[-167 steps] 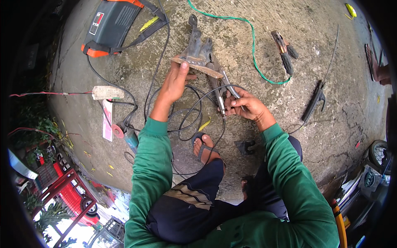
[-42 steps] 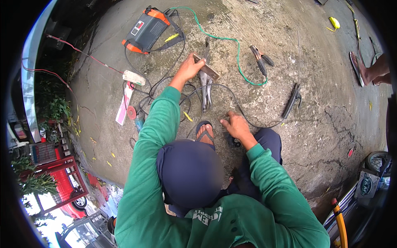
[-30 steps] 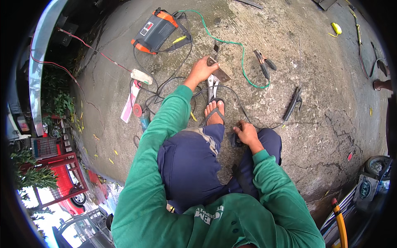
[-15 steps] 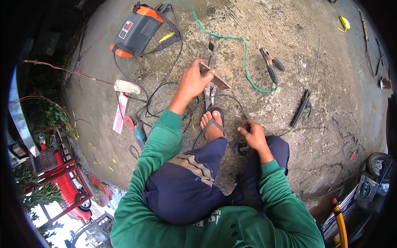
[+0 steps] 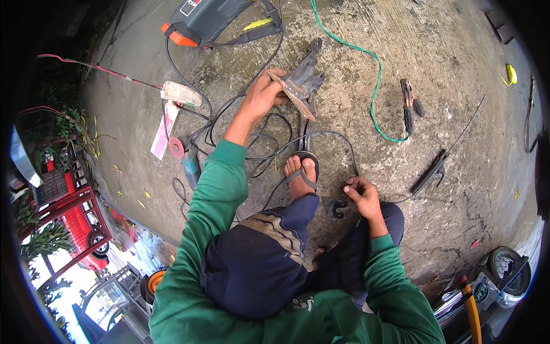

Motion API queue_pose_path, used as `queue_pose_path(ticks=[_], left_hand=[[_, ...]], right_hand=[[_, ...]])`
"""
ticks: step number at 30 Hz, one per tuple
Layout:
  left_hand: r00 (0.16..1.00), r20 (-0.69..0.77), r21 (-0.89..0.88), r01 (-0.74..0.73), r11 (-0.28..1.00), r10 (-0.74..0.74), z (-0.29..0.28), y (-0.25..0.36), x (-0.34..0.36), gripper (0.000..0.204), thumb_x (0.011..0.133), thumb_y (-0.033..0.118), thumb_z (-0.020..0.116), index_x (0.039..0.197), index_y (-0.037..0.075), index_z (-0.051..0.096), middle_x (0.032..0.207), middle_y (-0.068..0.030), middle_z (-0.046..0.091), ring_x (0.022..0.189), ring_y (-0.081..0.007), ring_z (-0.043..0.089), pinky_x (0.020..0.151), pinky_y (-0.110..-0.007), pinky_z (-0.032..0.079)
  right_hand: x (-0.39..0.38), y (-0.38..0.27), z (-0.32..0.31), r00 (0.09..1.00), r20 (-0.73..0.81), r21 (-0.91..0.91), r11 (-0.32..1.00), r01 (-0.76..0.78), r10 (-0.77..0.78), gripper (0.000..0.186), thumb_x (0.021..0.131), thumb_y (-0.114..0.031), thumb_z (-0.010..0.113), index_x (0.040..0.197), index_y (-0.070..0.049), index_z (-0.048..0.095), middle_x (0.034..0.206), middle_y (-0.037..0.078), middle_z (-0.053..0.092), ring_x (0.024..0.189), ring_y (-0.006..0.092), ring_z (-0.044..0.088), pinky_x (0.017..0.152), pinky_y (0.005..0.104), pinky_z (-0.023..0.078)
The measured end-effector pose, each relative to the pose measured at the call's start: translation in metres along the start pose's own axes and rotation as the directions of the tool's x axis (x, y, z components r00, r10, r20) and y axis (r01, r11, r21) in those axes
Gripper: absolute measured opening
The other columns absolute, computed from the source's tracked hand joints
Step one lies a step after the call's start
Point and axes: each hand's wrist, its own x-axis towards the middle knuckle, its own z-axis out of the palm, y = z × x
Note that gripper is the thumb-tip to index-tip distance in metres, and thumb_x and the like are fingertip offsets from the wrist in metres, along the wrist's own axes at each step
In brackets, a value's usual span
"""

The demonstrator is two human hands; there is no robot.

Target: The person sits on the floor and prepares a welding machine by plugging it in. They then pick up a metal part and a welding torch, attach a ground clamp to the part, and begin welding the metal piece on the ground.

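My left hand (image 5: 263, 98) is closed on the edge of a metal bracket (image 5: 303, 80), a rusty flat plate with dark arms and rounded ends behind it. The bracket is tilted above long metal bars (image 5: 307, 129) on the ground. My sandalled foot (image 5: 301, 172) rests at the near end of these bars. Close to my knee, my right hand (image 5: 364, 198) has its fingers curled and thumb pressed in; what they hold, if anything, is hidden. A black cable (image 5: 344, 137) runs up to those fingers. Just left of this hand lies a dark hooked metal piece (image 5: 334, 208).
A grey and orange welding machine (image 5: 220, 20) stands at the far left. An angle grinder (image 5: 188, 163) lies among cables left of my foot. To the right lie a ground clamp (image 5: 408, 106) with a green cable (image 5: 375, 86) and an electrode holder (image 5: 428, 172) with a rod.
The bracket in my left hand has been turned and tilted, so its dark arms now show. My right hand stays beside the knee. The whole view has shifted.
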Motion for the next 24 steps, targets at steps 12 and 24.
queue_pose_path(ticks=[12, 24], left_hand=[[0.977, 0.198, -0.054, 0.093, 0.994, -0.081, 0.004, 0.001, 0.011, 0.063, 0.101, 0.029, 0.057, 0.154, 0.004, 0.034, 0.137, -0.0176, 0.058, 0.111, -0.0301, 0.067, 0.089, -0.046, 0.059], [0.999, 0.035, 0.090, -0.044, 0.995, 0.041, 0.005, -0.009, -0.005, 0.060, 0.105, 0.034, 0.060, 0.153, 0.001, 0.043, 0.145, -0.0177, 0.055, 0.129, -0.0276, 0.058, 0.094, -0.044, 0.057]], right_hand=[[-0.008, -0.009, 0.016, 0.984, -0.086, -0.229, 0.964, 0.135, -0.159, 0.021, 0.088, -0.015, 0.079, 0.098, 0.001, 0.069, 0.072, 0.000, 0.062, 0.066, 0.0092, 0.054, 0.063, 0.0282, 0.047], [0.032, -0.107, -0.055, 0.806, -0.454, -0.365, 0.905, 0.220, -0.379, 0.015, 0.095, -0.014, 0.071, 0.093, 0.001, 0.068, 0.069, 0.003, 0.066, 0.061, 0.0077, 0.056, 0.057, 0.0271, 0.045]])
